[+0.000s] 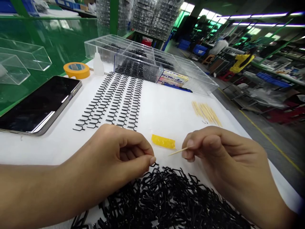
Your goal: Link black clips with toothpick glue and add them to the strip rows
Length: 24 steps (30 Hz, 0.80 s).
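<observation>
My right hand pinches a wooden toothpick, its tip pointing left toward my other hand. Thumb and forefinger of my left hand are closed on a small black forked piece, of which only the end shows. Below both hands spreads a heap of similar black pieces. Between the hands, slightly farther off, lies a strip of yellow tape on the white work surface. Beyond my left hand, more black forked pieces lie in several neat columns.
A phone lies at the left, near a tape roll and a white squeeze bottle. A clear divided box with black parts stands behind, small cartons against it. Toothpicks lie at right. People sit farther back.
</observation>
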Motion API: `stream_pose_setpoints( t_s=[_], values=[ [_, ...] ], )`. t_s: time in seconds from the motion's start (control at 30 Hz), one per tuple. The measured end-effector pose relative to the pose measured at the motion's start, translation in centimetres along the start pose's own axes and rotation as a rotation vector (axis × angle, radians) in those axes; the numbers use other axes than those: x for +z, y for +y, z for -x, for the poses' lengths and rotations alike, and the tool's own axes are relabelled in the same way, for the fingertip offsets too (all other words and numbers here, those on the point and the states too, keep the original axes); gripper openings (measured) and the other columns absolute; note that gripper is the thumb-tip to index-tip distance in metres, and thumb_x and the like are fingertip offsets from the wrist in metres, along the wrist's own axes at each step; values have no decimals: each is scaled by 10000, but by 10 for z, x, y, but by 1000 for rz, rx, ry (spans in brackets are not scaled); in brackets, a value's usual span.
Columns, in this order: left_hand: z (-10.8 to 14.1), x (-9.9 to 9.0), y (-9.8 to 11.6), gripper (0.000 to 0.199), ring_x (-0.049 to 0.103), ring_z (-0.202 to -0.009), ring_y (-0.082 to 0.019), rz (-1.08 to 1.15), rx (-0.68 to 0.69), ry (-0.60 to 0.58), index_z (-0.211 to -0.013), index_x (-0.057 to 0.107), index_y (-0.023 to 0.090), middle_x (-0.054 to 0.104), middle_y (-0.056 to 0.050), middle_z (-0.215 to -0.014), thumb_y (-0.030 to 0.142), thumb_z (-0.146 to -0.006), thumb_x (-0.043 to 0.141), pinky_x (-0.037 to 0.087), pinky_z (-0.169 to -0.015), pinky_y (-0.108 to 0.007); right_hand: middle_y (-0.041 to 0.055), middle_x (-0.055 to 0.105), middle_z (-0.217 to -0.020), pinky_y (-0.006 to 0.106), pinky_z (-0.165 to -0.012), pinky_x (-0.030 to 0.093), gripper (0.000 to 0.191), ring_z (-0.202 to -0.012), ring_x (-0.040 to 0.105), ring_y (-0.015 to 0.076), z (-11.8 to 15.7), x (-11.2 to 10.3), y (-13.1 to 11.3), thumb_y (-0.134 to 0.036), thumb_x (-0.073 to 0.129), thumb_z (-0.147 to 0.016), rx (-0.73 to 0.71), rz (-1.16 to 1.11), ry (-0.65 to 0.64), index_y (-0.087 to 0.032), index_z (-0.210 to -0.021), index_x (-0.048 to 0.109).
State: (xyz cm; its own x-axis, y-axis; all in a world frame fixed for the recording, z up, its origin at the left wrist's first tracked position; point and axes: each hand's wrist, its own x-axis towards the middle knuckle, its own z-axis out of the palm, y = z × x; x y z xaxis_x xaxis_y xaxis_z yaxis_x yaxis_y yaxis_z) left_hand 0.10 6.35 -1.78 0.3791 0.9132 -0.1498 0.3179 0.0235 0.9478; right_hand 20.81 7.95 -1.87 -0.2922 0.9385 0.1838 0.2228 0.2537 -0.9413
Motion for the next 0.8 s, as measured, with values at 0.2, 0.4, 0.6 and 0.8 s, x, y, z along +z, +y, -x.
stream_pose_setpoints(
  t_s=[0.2, 0.4, 0.6, 0.8],
  values=[
    [2, -1, 0, 101, 545, -510, -31, 1, -10, 1, -681, 670, 178, 638, 49, -569, 193, -753, 601, 402, -452, -50, -22, 626, -647, 168, -604, 485, 244, -599, 576, 98, -13, -4, 4, -344, 581, -885, 16, 193, 37, -228, -681, 650],
    [1, -1, 0, 102, 542, -506, -27, -1, 5, 1, -670, 669, 180, 629, 54, -562, 191, -749, 605, 398, -450, -42, -24, 626, -614, 149, -579, 484, 239, -582, 568, 89, -14, -2, 4, -301, 581, -878, -10, 262, 35, -213, -667, 651],
    [0, 0, 1, 104, 540, -505, -21, 5, -12, 2, -674, 668, 185, 625, 62, -556, 192, -756, 604, 397, -452, -37, -24, 624, -597, 151, -564, 486, 238, -562, 566, 87, -14, -2, 4, -285, 582, -865, -21, 283, 44, -199, -654, 650],
    [0, -1, 0, 97, 545, -509, -21, -10, -6, -7, -675, 666, 181, 627, 58, -559, 192, -751, 608, 396, -452, -36, -18, 622, -607, 166, -573, 481, 239, -572, 563, 97, -14, -2, 4, -313, 596, -867, -6, 237, 47, -203, -662, 653]
  ],
)
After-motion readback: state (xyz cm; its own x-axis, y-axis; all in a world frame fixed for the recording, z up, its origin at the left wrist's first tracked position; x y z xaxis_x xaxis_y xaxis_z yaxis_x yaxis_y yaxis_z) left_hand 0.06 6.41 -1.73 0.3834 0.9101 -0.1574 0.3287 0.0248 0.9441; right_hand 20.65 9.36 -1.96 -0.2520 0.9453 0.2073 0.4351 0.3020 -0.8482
